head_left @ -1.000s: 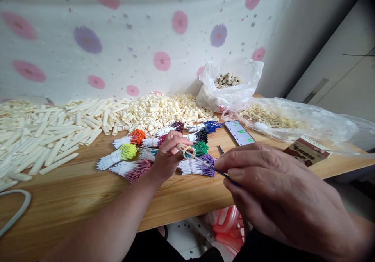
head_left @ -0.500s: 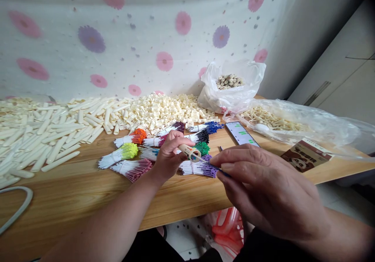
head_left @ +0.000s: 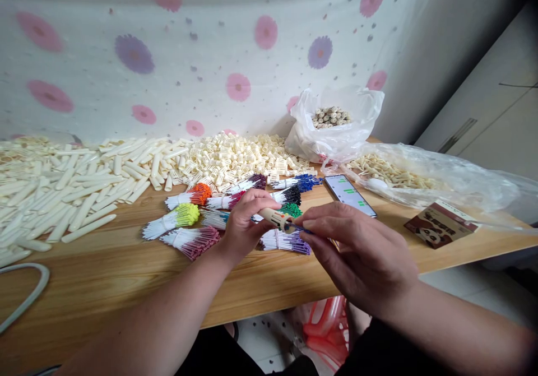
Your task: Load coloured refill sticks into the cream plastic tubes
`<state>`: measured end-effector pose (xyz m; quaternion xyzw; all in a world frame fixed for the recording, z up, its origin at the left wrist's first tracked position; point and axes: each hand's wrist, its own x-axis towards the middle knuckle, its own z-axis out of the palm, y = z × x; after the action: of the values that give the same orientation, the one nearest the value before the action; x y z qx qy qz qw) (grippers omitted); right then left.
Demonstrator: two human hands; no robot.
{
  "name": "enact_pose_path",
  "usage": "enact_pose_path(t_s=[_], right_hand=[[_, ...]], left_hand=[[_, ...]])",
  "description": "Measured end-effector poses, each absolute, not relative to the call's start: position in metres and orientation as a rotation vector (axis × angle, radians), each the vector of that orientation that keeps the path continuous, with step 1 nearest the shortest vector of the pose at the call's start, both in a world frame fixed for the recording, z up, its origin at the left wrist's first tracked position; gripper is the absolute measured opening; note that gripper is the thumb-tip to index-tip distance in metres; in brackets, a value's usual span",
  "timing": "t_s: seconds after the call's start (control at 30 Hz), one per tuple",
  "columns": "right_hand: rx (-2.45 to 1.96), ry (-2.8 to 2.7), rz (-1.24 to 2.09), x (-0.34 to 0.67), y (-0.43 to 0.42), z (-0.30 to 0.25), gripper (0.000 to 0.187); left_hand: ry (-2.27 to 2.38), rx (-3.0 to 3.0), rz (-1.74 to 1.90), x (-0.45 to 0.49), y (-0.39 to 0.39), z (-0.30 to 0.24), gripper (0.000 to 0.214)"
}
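My left hand [head_left: 246,219] is closed around a cream slotted pen barrel [head_left: 274,217], its open end turned to the right. Colored bits show in the barrel's slots. Pinched in the fingertips of my right hand [head_left: 363,253] is a thin pen refill with a blue end [head_left: 299,228], mostly hidden, held at the barrel's mouth. Beneath and around my hands lie bundles of white refills with colored ends: purple [head_left: 288,241], green [head_left: 291,210], black [head_left: 290,195], blue [head_left: 300,182], yellow [head_left: 172,221], orange [head_left: 191,195] and pink [head_left: 192,241].
Long cream tubes [head_left: 88,196] and short slotted parts [head_left: 239,160] are heaped along the back. A white bag [head_left: 313,138] holds barrels; small pieces [head_left: 386,171] lie in clear plastic. On the right are a phone [head_left: 348,194] and a brown box [head_left: 441,224]. A white cable [head_left: 40,289] curves at left.
My right hand has moved left and closer to the barrel. The refill's white shaft, visible before at the barrel's mouth, is now mostly out of sight. The left hand keeps its grip.
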<state>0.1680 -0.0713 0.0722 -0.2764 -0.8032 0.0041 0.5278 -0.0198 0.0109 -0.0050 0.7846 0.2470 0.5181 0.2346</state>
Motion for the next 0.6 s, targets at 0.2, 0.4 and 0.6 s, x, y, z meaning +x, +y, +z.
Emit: enact_pose_path(t_s=[0.2, 0.4, 0.6], right_hand=[[-0.754, -1.95, -0.063, 0.17, -0.058, 0.059, 0.017], [-0.803, -1.936, -0.062, 0.174, -0.053, 0.054, 0.01], [-0.851, -1.935, 0.035, 0.174, -0.051, 0.05, 0.008]], left_hand=[[0.813, 2.347, 1.495, -0.019, 0.007, 0.002, 0.032], [0.854, 2.43, 1.416, -0.021, 0.006, 0.001, 0.052], [0.902, 2.472, 1.462, -0.018, 0.005, 0.0, 0.045]])
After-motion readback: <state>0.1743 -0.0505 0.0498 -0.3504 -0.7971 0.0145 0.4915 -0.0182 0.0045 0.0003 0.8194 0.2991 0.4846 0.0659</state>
